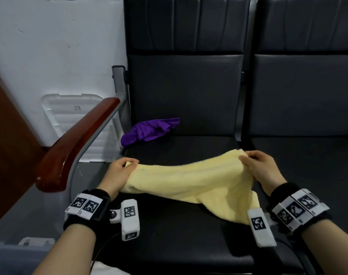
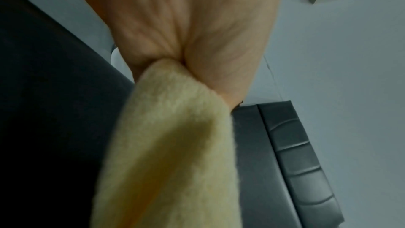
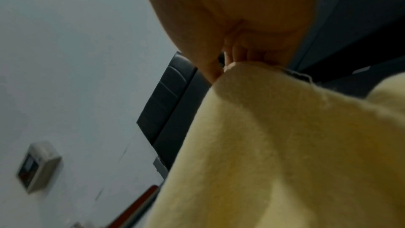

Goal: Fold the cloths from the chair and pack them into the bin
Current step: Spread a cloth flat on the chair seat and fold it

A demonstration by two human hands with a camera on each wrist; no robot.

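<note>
A pale yellow cloth (image 1: 191,181) hangs stretched between my two hands just above the dark chair seat (image 1: 189,245). My left hand (image 1: 127,165) grips its left end, and in the left wrist view the yellow cloth (image 2: 166,153) bunches out of the closed palm. My right hand (image 1: 248,158) pinches the right end; the cloth (image 3: 274,145) fills the right wrist view below the fingers (image 3: 236,56). The cloth's lower corner sags toward the seat front. A crumpled purple cloth (image 1: 149,130) lies at the back left of the seat.
A red-brown wooden armrest (image 1: 75,143) on a grey metal frame runs along the seat's left side. A white plastic lid (image 1: 73,120) leans against the wall behind it. A second dark seat (image 1: 304,155) adjoins on the right.
</note>
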